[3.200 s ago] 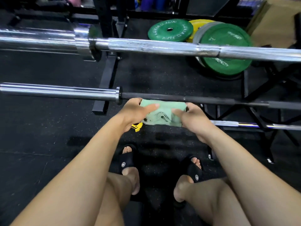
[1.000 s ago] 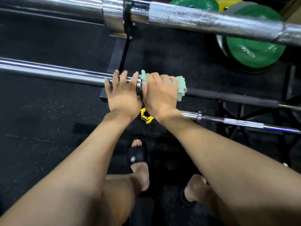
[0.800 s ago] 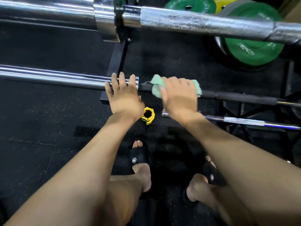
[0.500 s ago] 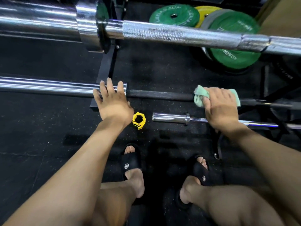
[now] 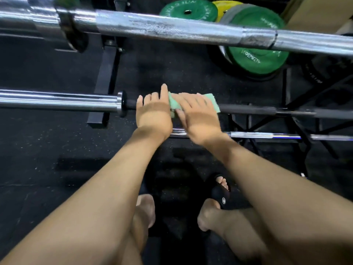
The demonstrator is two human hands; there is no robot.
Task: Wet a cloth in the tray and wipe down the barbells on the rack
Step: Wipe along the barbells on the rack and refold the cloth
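Green plates [image 5: 257, 54] at 1 o'clock: raised lettering, upside down, too blurred to read. Sandal [image 5: 221, 196] at 5 o'clock: small round white logo, illegible.

Three barbells stacked front to back: top barbell [image 5: 172, 29] furthest, middle barbell [image 5: 267, 110] below w/ cloth [image 5: 212, 101] on it, both hands side by side there, low barbell [image 5: 267, 135] nearest. Plates [image 5: 256, 58] on floor behind, right.
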